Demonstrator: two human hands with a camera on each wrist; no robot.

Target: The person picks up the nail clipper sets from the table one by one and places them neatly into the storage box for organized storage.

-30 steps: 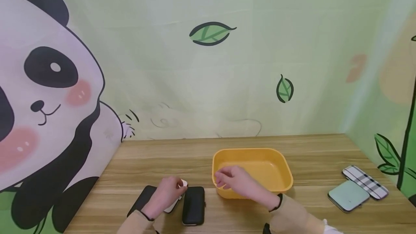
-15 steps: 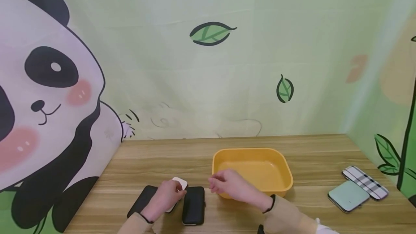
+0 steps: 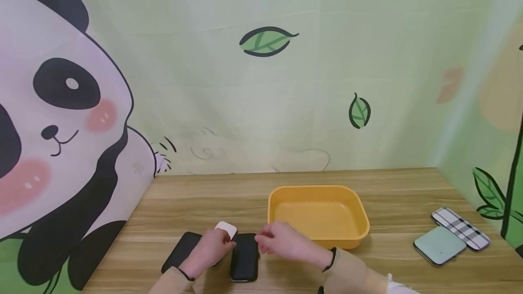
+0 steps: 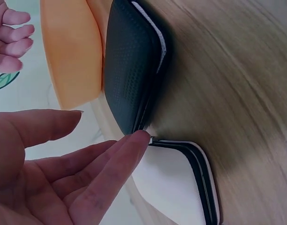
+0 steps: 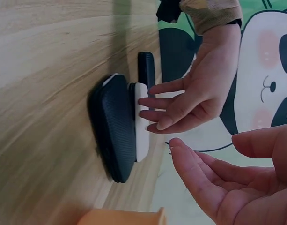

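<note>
Three zip wallets lie side by side before me: a black one (image 3: 181, 252) on the left, a white one (image 3: 227, 229) partly under my left hand, and a black textured one (image 3: 244, 264). Above the white wallet is my left hand (image 3: 209, 249), fingers loosely extended; in the left wrist view its fingertips come to the zip edge of the white wallet (image 4: 169, 183), whether touching I cannot tell. My right hand (image 3: 283, 241) hovers at the upper right corner of the textured wallet. In the right wrist view its thumb and fingers are apart with nothing between them.
A yellow plastic basin (image 3: 359, 235) stands just behind my right hand. Off to the right, a pale green wallet (image 3: 439, 245) overlaps a plaid one (image 3: 463, 229). The wooden table (image 3: 388, 269) ends at a cloth backdrop printed with a panda and leaves.
My right hand has moved left and slightly down, from the basin's front rim to beside the textured black wallet. My left hand has lowered slightly, uncovering more of the white wallet's top.
</note>
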